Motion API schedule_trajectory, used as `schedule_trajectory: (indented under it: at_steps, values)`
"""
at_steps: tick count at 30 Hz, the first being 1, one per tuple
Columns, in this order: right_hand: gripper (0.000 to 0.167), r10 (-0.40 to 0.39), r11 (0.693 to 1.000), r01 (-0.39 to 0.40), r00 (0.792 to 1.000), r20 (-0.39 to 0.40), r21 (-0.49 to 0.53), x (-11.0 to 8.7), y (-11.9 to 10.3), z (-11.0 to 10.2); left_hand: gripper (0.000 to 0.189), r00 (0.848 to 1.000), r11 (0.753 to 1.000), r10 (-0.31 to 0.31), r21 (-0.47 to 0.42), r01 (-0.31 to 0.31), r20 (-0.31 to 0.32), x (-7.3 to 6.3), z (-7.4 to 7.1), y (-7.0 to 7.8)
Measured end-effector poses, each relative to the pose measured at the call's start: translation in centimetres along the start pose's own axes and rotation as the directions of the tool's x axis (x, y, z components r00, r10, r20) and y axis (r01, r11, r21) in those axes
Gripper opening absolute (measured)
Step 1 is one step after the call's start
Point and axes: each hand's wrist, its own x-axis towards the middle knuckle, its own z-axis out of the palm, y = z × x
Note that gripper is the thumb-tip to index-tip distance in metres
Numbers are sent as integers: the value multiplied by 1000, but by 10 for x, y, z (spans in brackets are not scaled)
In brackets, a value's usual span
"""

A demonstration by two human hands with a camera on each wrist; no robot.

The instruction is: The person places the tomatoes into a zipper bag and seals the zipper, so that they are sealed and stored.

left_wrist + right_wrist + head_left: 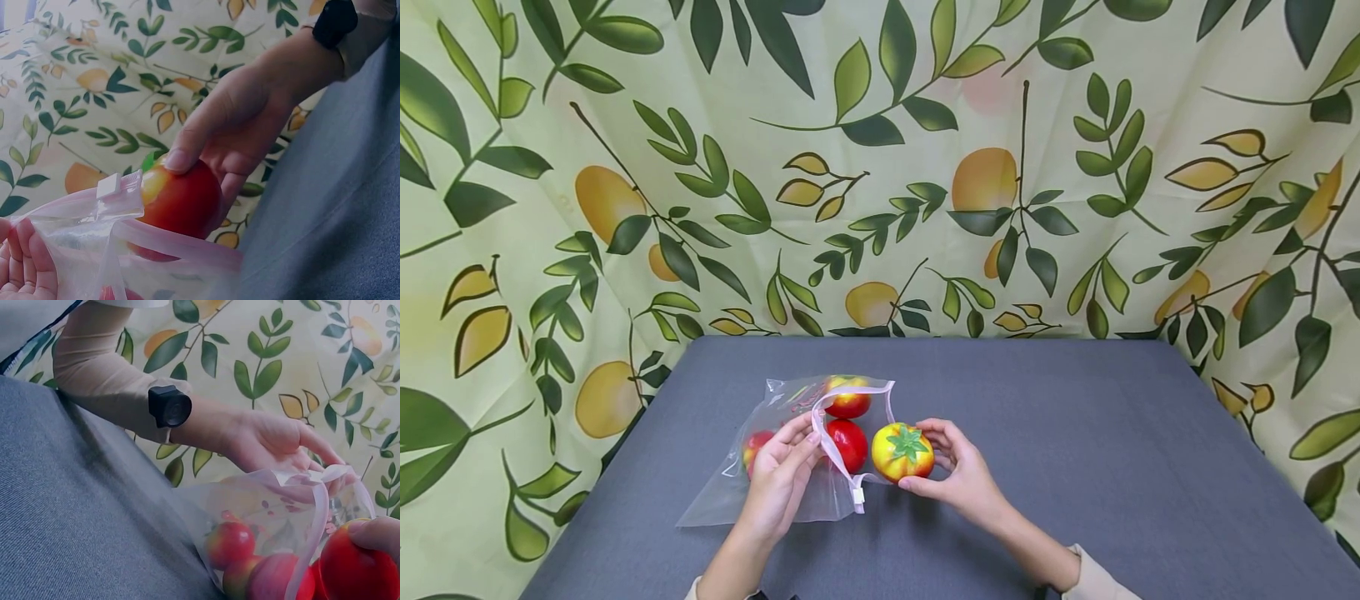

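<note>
My right hand (pixel 958 473) grips the tomato (pixel 895 458) from its right side, thumb low at the near edge and fingers curled round the far side. The tomato is at the mouth of the clear bag (pixel 831 504), over the right part of its rim. It is round, with no clear long axis; its green crown (pixel 906 442) faces up, towards my head. In the left wrist view the plastic passes in front of its lower part.

My left hand (pixel 781 479) pinches the bag's pale pink rim (pixel 835 450) between thumb and fingers. The bag lies on the grey table (pixel 1075 450), its long axis running roughly left to right, mouth to the right and a corner pointing left and towards me. The white slider (pixel 858 496) is at the near end of the rim.

Inside are more fruits: a red and yellow one (pixel 850 405) at the far side, a red one (pixel 847 446) nearer me, and another (pixel 756 446) to the left, partly behind my hand.
</note>
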Motion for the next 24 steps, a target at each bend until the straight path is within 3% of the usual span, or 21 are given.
schedule_trajectory:
  at_steps: [13,24]
  values:
    - [59,-7,1000,6,1000,17,20,5,-7,10,28,999,999,-41,33,42,-26,-1,1,1]
    - [60,8,1000,-9,999,34,15,11,-11,20,28,999,999,-37,26,37,-19,-1,1,0]
